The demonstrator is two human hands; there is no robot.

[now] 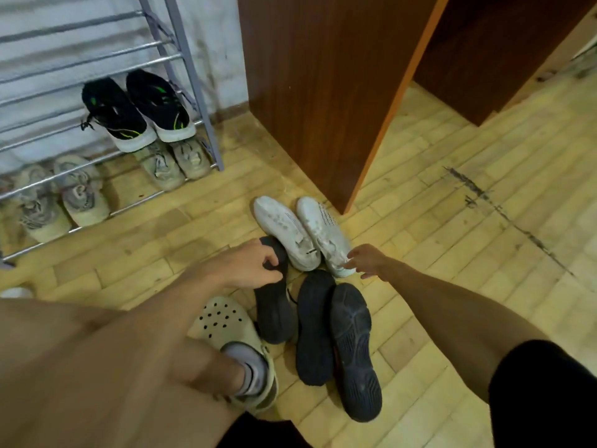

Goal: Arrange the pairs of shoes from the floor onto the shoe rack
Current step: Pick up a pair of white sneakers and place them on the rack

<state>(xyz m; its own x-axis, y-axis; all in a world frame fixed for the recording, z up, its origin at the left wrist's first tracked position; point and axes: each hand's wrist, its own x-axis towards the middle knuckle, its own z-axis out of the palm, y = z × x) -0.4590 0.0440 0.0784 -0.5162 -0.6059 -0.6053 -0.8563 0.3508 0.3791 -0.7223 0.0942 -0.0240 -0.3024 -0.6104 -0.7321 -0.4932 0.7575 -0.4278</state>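
My left grip (255, 265) is clenched on a dark shoe (274, 305) that lies on the floor (452, 253). My right grip (366, 260) is released, the fingers spread and touching the heel of the right white shoe (324, 232). Its partner (284, 231) lies just left of it. Two more dark shoes (336, 344) lie sole up, near me. The rack (193, 76) stands far left with a black pair (135, 108) on it and beige pairs (64, 195) below.

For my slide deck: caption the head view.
Left hand grips a dark shoe; right hand reaches the white sneakers near the shoe rack.
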